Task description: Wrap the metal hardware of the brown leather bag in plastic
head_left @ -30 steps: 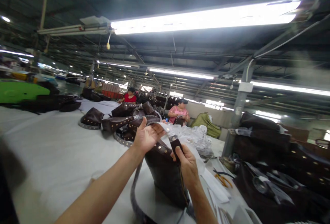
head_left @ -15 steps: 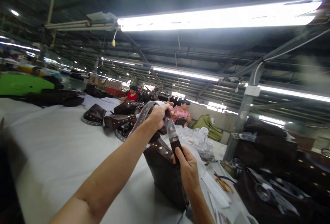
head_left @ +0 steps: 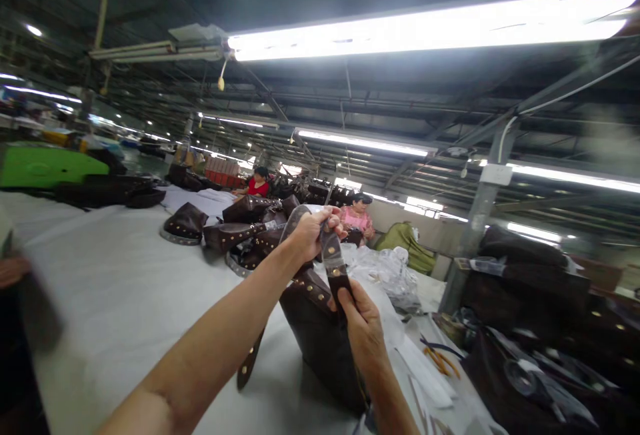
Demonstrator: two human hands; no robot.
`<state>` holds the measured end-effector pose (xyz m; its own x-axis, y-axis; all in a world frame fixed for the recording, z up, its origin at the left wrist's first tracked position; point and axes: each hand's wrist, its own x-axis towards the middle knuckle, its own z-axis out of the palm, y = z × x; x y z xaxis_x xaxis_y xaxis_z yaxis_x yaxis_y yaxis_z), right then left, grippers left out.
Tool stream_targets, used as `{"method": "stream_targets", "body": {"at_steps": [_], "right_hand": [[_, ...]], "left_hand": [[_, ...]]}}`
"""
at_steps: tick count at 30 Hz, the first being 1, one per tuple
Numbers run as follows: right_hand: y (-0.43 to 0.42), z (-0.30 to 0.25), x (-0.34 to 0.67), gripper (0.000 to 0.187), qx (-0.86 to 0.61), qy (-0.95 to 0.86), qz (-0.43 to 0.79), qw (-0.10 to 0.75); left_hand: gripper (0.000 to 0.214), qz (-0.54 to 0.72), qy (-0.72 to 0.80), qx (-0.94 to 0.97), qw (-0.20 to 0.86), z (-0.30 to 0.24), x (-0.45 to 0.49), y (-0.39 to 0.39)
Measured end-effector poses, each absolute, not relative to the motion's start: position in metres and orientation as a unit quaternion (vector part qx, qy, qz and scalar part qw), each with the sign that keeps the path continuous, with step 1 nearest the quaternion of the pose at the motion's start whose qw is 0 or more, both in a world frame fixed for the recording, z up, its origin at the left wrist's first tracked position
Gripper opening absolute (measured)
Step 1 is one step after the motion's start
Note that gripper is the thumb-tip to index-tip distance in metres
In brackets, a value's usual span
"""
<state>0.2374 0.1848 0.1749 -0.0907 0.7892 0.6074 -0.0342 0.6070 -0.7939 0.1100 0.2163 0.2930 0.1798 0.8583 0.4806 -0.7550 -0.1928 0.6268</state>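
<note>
A dark brown studded bag (head_left: 315, 335) stands on the white-covered table in front of me. Its strap (head_left: 331, 248) rises from it, with gold studs and clear plastic wrap over the upper part. Around the wrapped upper stretch of the strap, the fingers of my left hand (head_left: 315, 231) are closed. Lower down, near the bag's top edge, my right hand (head_left: 363, 318) pinches the bare dark part with the thumb on top. A loose studded strap end (head_left: 250, 361) hangs below my left forearm.
More studded brown bags (head_left: 235, 235) lie behind my hands. Crumpled clear plastic (head_left: 387, 271) and orange-handled scissors (head_left: 441, 361) are to the right. Dark bags are piled (head_left: 530, 288) beside a post (head_left: 480, 221). Another person's hand (head_left: 14, 271) shows at the left edge; two people sit farther back.
A studded strap end has come into view below my left forearm. Another person's hand has appeared at the left edge. Both my hands keep their hold on the strap.
</note>
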Motion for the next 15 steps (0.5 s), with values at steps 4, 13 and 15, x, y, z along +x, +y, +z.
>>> {"method": "stream_targets", "body": {"at_steps": [4,13,15], "right_hand": [[0.186,0.178,0.240,0.037,-0.296,-0.650,0.330,0.617],[0.186,0.172,0.238,0.038,-0.314,-0.634,0.293,0.643],[0.187,0.172,0.236,0.036,-0.307,-0.620,0.302,0.655]], "left_hand": [[0.009,0.640,0.034,0.445,0.625,0.289,0.115,0.206],[0.020,0.676,0.032,0.492,0.548,0.279,0.125,0.193],[0.021,0.667,0.025,0.494,0.557,0.270,0.129,0.194]]}}
